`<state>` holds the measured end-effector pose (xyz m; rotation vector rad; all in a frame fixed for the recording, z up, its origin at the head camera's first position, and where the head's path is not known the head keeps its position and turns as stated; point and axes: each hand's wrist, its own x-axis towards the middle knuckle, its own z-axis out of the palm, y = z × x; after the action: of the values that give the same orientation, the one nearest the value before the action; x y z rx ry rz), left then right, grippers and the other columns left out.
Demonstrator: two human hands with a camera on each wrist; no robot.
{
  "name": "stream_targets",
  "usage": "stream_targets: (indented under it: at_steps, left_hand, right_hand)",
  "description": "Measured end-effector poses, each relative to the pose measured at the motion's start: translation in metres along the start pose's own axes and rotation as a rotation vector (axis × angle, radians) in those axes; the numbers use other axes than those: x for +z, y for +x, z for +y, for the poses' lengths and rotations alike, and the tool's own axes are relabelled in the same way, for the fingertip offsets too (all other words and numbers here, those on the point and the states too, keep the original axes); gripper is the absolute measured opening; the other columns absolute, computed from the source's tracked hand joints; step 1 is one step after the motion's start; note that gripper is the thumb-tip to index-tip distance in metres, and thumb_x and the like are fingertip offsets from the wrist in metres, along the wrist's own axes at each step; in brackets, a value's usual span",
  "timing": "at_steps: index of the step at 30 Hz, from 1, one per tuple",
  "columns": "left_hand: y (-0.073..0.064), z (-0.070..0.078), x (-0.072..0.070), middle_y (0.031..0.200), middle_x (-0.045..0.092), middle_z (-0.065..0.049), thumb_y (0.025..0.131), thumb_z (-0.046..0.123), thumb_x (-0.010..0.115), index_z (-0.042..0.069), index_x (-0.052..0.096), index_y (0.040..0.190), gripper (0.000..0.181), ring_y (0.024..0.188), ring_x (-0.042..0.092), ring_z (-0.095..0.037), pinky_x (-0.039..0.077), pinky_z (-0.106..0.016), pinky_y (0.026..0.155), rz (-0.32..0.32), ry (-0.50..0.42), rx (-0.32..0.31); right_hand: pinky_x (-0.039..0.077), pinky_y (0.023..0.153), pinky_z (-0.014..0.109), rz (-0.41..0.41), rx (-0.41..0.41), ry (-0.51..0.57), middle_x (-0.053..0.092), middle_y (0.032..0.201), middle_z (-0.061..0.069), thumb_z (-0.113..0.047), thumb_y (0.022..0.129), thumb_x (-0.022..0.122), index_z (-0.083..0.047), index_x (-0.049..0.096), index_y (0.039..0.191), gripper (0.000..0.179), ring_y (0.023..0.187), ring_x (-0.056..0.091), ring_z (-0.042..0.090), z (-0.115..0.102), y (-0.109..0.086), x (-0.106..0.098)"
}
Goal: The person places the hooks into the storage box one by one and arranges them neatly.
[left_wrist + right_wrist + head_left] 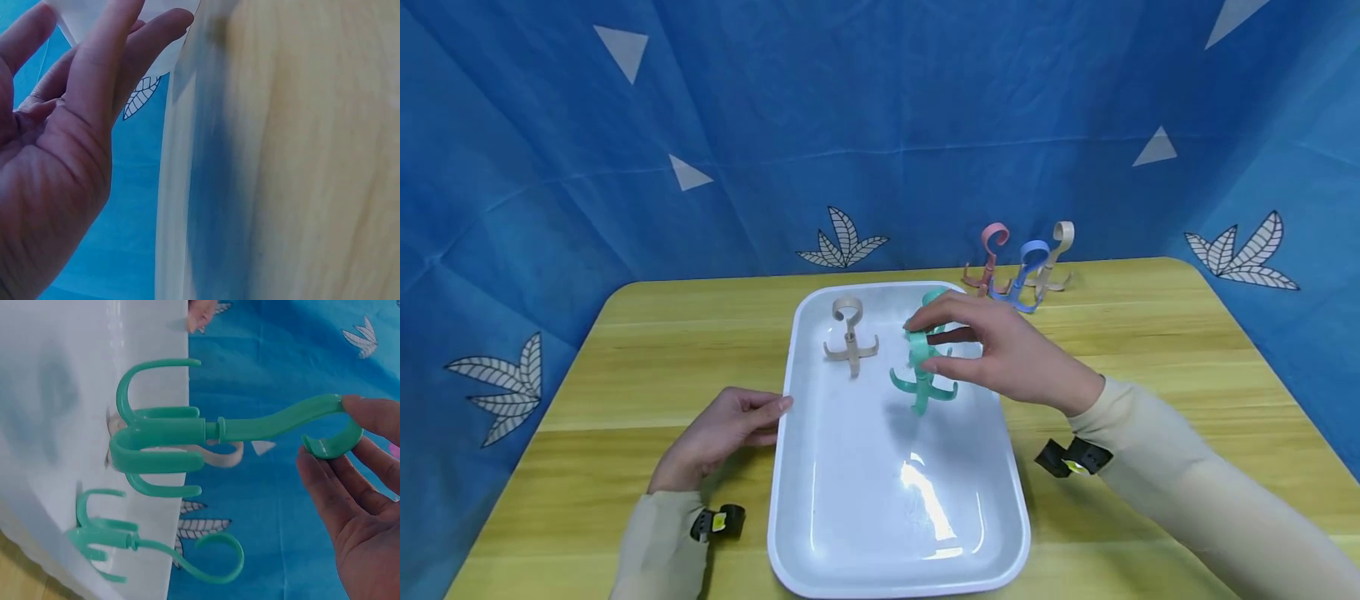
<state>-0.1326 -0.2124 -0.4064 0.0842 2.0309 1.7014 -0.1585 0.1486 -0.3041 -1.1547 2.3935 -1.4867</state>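
My right hand pinches the curled top of a green rotating hook hanger with several upturned prongs. The hanger is upright over the right half of a white tray, its prongs pointing outward. Behind it in the tray stands a second green hook hanger, partly covered by my hand in the head view. A beige hook hanger stands in the tray's back left. My left hand holds the tray's left rim, thumb on the edge; in the left wrist view its fingers reach the tray's side.
Behind the tray's right back corner, a pink hook hanger, a blue one and a beige one stand close together on the wooden table. A blue patterned cloth hangs along the table's back edge.
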Motion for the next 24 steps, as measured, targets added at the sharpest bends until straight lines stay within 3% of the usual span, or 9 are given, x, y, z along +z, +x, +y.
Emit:
stream_targets:
  at_steps: [10, 24]
  left_hand:
    - [0.000, 0.001, 0.001, 0.119, 0.064, -0.025, 0.098, 0.029, 0.064, -0.016, 0.056, 0.127, 0.053, 0.103, 0.067, -0.030, 0.057, -0.038, 0.085, 0.019, 0.016, -0.010]
    - [-0.001, 0.003, 0.000, 0.122, 0.062, -0.025, 0.099, 0.026, 0.062, -0.016, 0.055, 0.128, 0.051, 0.104, 0.066, -0.029, 0.056, -0.040, 0.087, -0.012, -0.008, -0.016]
  right_hand:
    - [0.054, 0.093, 0.031, -0.125, 0.026, 0.083, 0.061, 0.117, 0.001, -0.006, 0.091, 0.072, -0.008, 0.065, 0.120, 0.030, 0.109, 0.058, 0.014, 0.009, 0.021, 0.022]
    - [0.052, 0.093, 0.026, -0.198, 0.083, 0.074, 0.058, 0.116, 0.004, -0.003, 0.089, 0.073, -0.008, 0.066, 0.121, 0.033, 0.108, 0.058, 0.013, 0.017, 0.041, 0.045]
